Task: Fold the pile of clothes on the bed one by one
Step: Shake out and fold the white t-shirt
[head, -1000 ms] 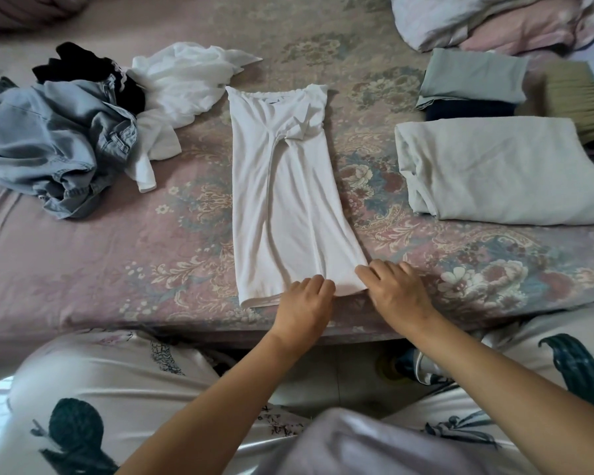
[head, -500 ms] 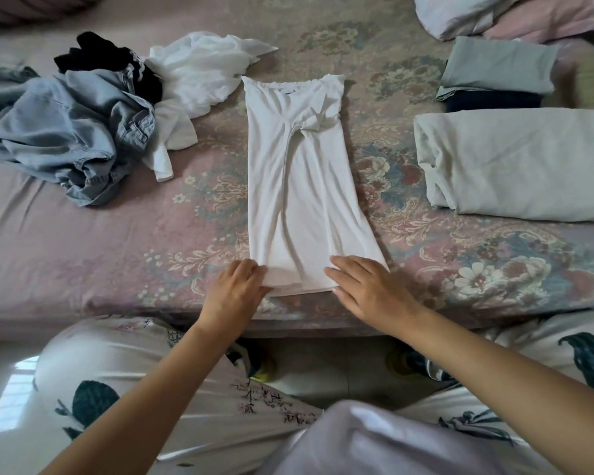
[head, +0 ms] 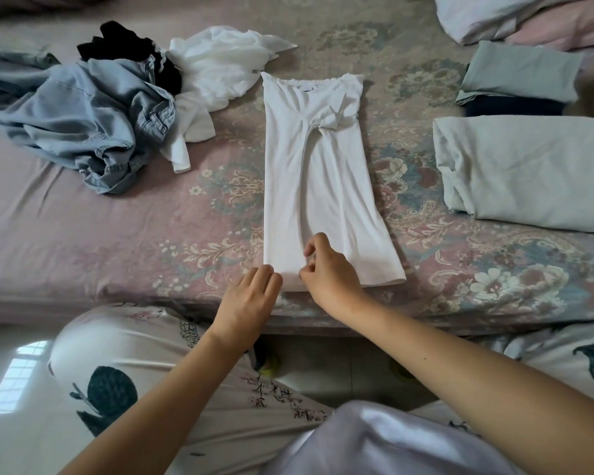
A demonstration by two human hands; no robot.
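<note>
1. The white shirt lies flat mid-bed, folded into a narrow strip, collar far, hem at the near edge where both hands can reach it.
2. Left hand rests at the hem's near-left corner, fingers straight and relaxed, gripping nothing; it looks to be there to steady the cloth.
3. Right hand sits on the hem with fingers curled; whether it actually pinches fabric I cannot tell.
4. Unfolded pile sits far left: denim garment, black item, crumpled white cloth.
5. Finished pieces are stacked right, kept apart from the pile.
</note>
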